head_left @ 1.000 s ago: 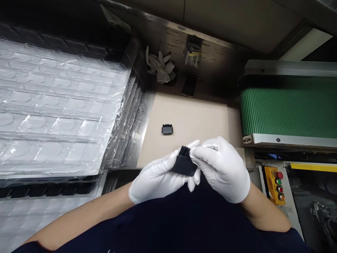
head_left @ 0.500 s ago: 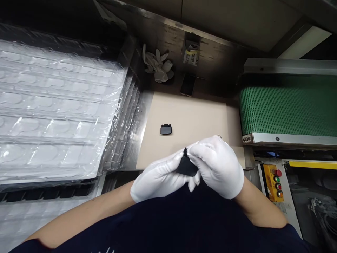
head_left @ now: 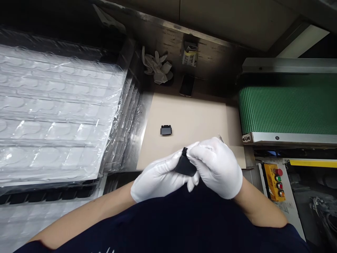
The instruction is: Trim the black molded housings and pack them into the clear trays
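Note:
Between my two white-gloved hands is a flat black plastic part (head_left: 185, 166) with a small tab at its top. My left hand (head_left: 161, 175) is closed on it from the left, thumb along its edge. My right hand (head_left: 217, 165) pinches it near the tab, with the fingertips partly hidden. A thin metal pointed tool (head_left: 220, 138) sticks out from behind my right hand; whether that hand holds it I cannot tell. Farther off, a smaller black plastic piece (head_left: 166, 130) lies on the beige board (head_left: 195, 116).
Stacked clear plastic trays (head_left: 65, 116) stand at the left. A green conveyor belt (head_left: 286, 109) is at the right, above a yellow button box (head_left: 275, 182). Crumpled white gloves (head_left: 158, 68), a phone (head_left: 187, 85) and a small packet (head_left: 190, 54) lie at the back.
The hands stay almost in place on the black plastic part, which has shifted very slightly left. More of its tab and of the metal tool shows now.

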Demonstrator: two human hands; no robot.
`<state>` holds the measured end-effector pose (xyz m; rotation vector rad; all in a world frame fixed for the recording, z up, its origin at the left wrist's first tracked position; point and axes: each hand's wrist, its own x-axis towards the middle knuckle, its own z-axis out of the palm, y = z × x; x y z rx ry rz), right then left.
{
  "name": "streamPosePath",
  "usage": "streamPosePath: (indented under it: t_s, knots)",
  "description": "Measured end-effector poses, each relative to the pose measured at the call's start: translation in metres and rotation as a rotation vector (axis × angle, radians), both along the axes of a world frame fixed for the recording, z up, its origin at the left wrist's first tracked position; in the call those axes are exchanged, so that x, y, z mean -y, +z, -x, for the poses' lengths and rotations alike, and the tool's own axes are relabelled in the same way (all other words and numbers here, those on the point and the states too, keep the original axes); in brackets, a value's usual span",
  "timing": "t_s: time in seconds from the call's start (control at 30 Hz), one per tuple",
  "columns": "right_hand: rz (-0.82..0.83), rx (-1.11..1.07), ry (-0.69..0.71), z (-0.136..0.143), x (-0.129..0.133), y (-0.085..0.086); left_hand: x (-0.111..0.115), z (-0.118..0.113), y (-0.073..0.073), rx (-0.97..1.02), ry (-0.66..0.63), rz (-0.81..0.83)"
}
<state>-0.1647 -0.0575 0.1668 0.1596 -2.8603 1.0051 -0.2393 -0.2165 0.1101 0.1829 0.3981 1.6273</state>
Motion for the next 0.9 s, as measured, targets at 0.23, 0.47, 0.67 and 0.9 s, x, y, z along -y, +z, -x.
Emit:
streamPosePath:
  t_s: [0.23, 0.47, 0.67, 0.9]
  knots:
    - [0.173, -0.386, -0.286, -0.012, -0.005, 0.001, 0.0, 0.005, 0.002, -0.021, -0.086, -0.078]
    - [0.474, -0.244, -0.488, -0.034, 0.0, 0.0, 0.0, 0.004, 0.005, 0.027, -0.054, -0.07]
    - [0.398, -0.259, -0.366, -0.035, -0.002, 0.007, 0.002, 0.003, 0.003, 0.005, -0.081, -0.074]
    - [0.332, -0.206, -0.268, -0.034, -0.002, 0.011, 0.005, 0.003, 0.004, -0.054, -0.09, -0.032]
